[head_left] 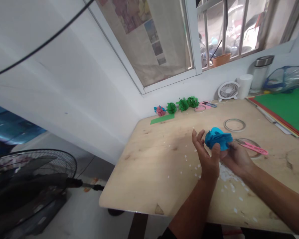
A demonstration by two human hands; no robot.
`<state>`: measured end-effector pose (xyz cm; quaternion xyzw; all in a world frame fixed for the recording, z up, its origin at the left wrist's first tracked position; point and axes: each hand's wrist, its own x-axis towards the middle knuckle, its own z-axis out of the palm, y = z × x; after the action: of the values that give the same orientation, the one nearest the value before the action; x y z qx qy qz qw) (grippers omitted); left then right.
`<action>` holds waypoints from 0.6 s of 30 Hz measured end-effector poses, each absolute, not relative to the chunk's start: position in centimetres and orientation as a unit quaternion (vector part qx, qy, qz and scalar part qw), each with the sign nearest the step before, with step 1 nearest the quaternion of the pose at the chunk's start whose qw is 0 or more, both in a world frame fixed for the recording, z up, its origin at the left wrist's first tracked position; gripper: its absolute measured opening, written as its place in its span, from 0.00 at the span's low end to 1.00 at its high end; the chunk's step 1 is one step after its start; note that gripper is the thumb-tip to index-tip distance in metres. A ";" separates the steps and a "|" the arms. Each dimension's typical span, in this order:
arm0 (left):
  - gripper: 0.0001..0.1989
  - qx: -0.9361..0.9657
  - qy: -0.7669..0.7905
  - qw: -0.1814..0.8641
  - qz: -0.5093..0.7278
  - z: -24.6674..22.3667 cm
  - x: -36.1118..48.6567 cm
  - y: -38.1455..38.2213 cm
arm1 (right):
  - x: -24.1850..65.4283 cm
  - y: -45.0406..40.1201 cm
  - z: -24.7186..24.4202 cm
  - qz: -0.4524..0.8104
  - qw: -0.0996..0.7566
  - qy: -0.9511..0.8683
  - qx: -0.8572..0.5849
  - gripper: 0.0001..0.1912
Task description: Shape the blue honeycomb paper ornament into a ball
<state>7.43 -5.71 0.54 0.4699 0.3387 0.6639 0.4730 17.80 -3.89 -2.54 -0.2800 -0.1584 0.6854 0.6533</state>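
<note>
A blue folded-paper ball [218,139], made of several layers with rounded edges, is held up above the wooden table. My left hand [207,156] supports it from the left; the thumb presses on its lower front, while some fingers stick out beside it. On the other side, my right hand [238,159] pinches the paper's right edge, with part of the fingers hidden behind it. Just beyond the right hand, a pink cutter-like tool [255,148] lies across a ring-shaped roll, probably tape. Small white paper scraps [226,174] are scattered on the table beneath both hands.
Against the wall stand several green paper balls [183,104] and a pink-and-blue one [160,110], near a green strip [162,119]. Blue-handled snips [209,104], a small white fan [228,90], a tape ring [234,125] and green sheets [286,108] lie right. A floor fan [35,179] stands left.
</note>
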 end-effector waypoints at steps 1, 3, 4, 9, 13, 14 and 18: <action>0.42 0.471 0.347 0.471 0.660 0.6 7.5 -5.8 | 17.7 -4.0 -2.5 0.686 0.651 -0.164 -0.283 0.14; 0.44 0.467 0.362 0.467 0.658 0.7 7.6 -5.8 | 17.3 -4.2 -2.3 0.688 0.644 -0.173 -0.286 0.15; 0.44 0.462 0.366 0.467 0.660 0.8 7.5 -5.8 | 17.1 -4.3 -2.1 0.689 0.642 -0.177 -0.286 0.16; 0.43 0.415 0.336 0.503 0.679 1.3 6.1 -4.9 | 16.4 -5.2 -0.7 0.698 0.621 -0.231 -0.272 0.19; 0.44 0.374 0.305 0.552 0.680 1.7 4.7 -3.9 | 16.3 -5.5 0.1 0.695 0.601 -0.300 -0.257 0.16; 0.45 0.370 0.299 0.560 0.678 1.8 4.4 -3.6 | 16.3 -5.6 0.2 0.695 0.596 -0.309 -0.256 0.16; 0.48 0.350 0.260 0.602 0.669 2.0 3.6 -2.9 | 16.2 -5.6 0.6 0.693 0.597 -0.300 -0.270 0.19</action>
<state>3.57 -2.87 2.02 0.3500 0.2603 0.6690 0.6018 16.22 -5.61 0.62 -0.2702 -0.3003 0.6931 0.5970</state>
